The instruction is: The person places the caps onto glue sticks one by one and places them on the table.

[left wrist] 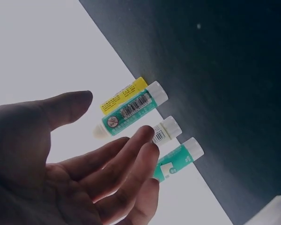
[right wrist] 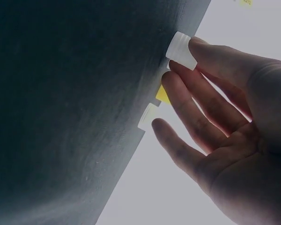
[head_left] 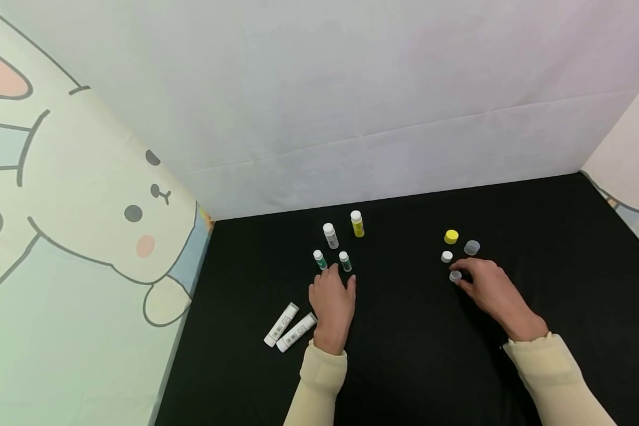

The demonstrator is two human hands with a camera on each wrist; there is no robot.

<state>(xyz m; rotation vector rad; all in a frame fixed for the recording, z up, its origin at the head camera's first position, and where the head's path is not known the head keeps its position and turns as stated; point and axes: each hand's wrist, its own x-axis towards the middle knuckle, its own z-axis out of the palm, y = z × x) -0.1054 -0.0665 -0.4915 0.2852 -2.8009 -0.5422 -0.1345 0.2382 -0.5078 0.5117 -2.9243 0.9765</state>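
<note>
In the head view my left hand reaches toward two green-labelled glue sticks, its fingers loosely extended. A white glue stick and a yellow glue stick stand just behind. The left wrist view shows a pale rounded tip on the nearer green glue stick; whether my fingers touch any stick I cannot tell. My right hand pinches a small translucent cap between thumb and index finger. Close to it are a white cap, a yellow cap and another translucent cap.
Two white tubes with printed labels, one tube and another tube, lie left of my left forearm. Everything rests on a black tabletop. Behind it rises a pale wall; a bunny-printed panel borders the left side.
</note>
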